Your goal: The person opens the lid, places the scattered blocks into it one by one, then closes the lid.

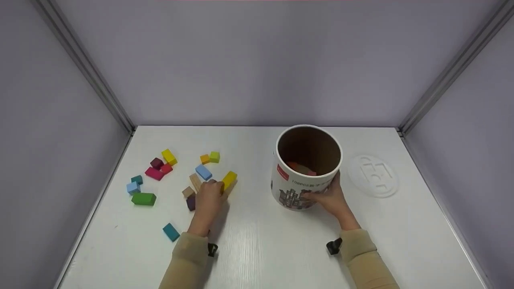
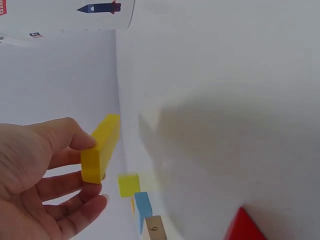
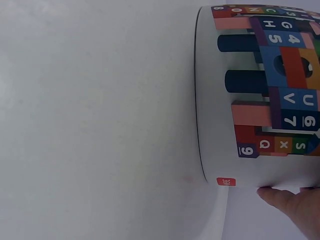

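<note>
My left hand point(image 1: 209, 196) pinches a long yellow block point(image 1: 229, 180) between thumb and fingers, above a loose group of blocks. In the left wrist view the yellow block point(image 2: 100, 150) is held up off the table, its shadow beside it. Below it lie a light blue block point(image 1: 203, 171), wooden blocks point(image 1: 188, 192) and a dark purple block point(image 1: 191, 202), partly covered by the hand. My right hand point(image 1: 331, 198) grips the lower right side of a tall white round tub point(image 1: 281, 188), thumb across its printed front. The tub is lidless, with reddish and orange pieces point(image 1: 301, 168) inside.
A clear round lid point(image 1: 373, 176) lies right of the tub. At the left are crimson point(image 1: 154, 173), green point(image 1: 143, 199) and other small blocks; a teal block point(image 1: 171, 232) lies nearer. Orange and lime blocks point(image 1: 215, 157) sit further back. Grey walls point(image 1: 257, 64) enclose the table.
</note>
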The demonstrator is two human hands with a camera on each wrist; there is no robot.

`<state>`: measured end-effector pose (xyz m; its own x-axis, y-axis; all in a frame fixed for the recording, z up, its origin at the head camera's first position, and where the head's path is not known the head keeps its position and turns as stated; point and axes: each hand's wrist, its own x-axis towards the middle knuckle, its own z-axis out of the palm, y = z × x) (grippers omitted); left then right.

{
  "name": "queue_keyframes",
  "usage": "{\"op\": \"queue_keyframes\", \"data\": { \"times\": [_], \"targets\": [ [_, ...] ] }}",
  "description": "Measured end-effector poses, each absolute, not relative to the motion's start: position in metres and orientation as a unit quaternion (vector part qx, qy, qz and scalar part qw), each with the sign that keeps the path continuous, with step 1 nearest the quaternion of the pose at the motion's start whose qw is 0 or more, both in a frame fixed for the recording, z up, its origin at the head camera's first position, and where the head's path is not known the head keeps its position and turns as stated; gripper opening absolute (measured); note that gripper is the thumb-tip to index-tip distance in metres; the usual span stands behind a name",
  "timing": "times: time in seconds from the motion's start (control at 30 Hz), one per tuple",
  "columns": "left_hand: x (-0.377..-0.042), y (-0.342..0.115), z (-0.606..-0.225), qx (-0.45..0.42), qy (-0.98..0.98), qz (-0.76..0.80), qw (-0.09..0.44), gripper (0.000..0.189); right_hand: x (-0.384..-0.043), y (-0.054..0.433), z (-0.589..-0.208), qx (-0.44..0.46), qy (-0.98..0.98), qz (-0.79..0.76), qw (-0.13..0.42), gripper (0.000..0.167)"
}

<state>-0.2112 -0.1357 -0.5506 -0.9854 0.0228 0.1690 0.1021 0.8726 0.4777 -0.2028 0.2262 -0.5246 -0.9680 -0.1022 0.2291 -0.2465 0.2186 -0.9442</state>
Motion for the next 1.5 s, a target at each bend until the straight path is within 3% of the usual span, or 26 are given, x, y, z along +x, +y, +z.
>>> {"op": "queue_keyframes", "data": {
  "times": [0.43,0.7,1.03,1.5],
  "targets": [
    [-0.205,-0.115,-0.514,-0.110,-0.912,-0.295,0.264,0.021,-0.204,0.226,-0.525,0.111,-0.770,0.625,0.056,0.127],
    [-0.202,-0.096,-0.479,-0.162,-0.867,-0.334,0.332,0.027,-0.202,0.225,-0.524,0.105,-0.779,0.616,0.053,0.127],
    [-0.203,-0.064,-0.438,-0.227,-0.839,-0.364,0.334,0.026,-0.210,0.229,-0.537,0.087,-0.790,0.605,0.050,0.129],
    [-0.215,-0.028,-0.423,-0.306,-0.824,-0.373,0.297,0.020,-0.217,0.235,-0.554,0.068,-0.789,0.608,0.052,0.129]
  ]
}}
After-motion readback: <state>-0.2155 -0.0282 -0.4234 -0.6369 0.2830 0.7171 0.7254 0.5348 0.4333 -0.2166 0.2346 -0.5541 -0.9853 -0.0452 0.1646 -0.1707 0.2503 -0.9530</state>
